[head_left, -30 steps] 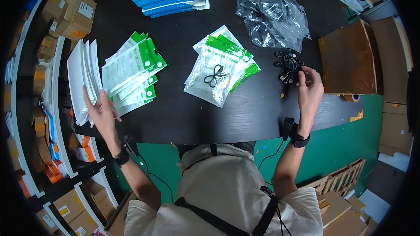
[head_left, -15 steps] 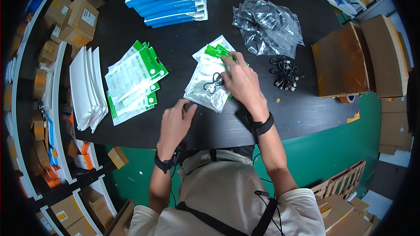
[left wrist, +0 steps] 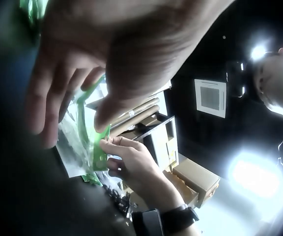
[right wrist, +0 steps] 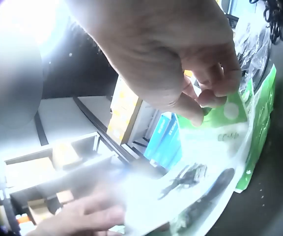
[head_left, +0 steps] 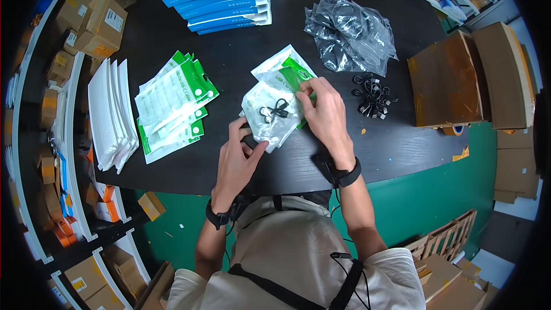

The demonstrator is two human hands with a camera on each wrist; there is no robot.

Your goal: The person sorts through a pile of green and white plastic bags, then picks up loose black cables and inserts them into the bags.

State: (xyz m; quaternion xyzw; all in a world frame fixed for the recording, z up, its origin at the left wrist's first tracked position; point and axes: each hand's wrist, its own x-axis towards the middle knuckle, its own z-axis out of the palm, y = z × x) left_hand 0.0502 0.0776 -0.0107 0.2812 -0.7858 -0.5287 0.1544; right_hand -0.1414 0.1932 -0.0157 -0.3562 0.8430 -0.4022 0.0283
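In the head view a white-and-green cable bag [head_left: 270, 100] is slightly raised over others like it, with a small looped black cable [head_left: 280, 110] lying on its face. My right hand [head_left: 327, 112] pinches the bag's green top end between thumb and fingers; the right wrist view shows this green end [right wrist: 230, 110] close up. My left hand [head_left: 234, 158] holds the bag's lower left corner, thumb at the bottom edge, fingers at the left edge. Under it lie more green-topped bags [head_left: 281, 60]. A heap of black cables [head_left: 374, 97] is to the right.
Left on the dark table [head_left: 241, 178] are a pile of green-and-white bags [head_left: 172, 109] and white padded envelopes [head_left: 112, 115]. Blue-and-white boxes [head_left: 221, 0] stack at the back, clear plastic bags [head_left: 350, 34] back right. A cardboard box [head_left: 445, 80] stands at the right edge.
My right hand came from the cable heap to the bag's green end and now pinches it. My left hand moved from the envelopes to the lower corner. The top bag has shifted and lifted slightly.
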